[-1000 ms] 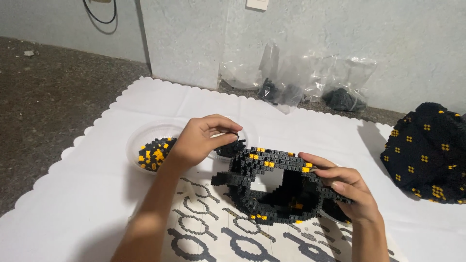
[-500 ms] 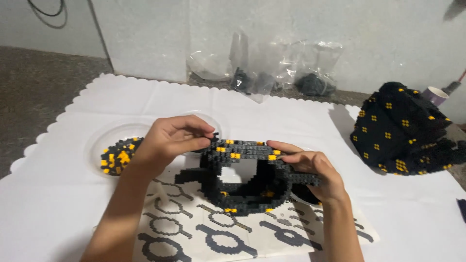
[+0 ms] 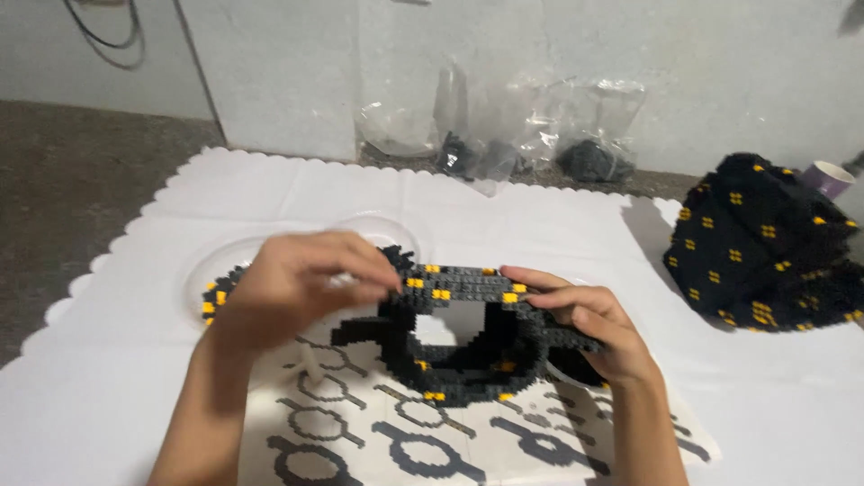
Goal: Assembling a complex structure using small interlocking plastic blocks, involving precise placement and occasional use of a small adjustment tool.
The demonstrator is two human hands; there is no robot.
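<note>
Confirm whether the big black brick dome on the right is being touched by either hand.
No: the dome sits apart at the right, while both hands grip the ring-shaped brick build.

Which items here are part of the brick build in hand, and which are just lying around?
In use: ring-shaped black brick model, left hand, right hand, dish of loose bricks, printed pattern sheet.
Lying about: finished black brick piece, plastic bags, purple cup.

The one camera sits on my head and looks forward and down over my forearms, close to my hands (image 3: 432, 310) at the middle of the frame. It faces the white wall (image 3: 720, 81) beyond the white scalloped cloth (image 3: 504, 216). The cloth runs off the lower and right edges, and the dark speckled floor (image 3: 81, 171) shows at far left.
</note>
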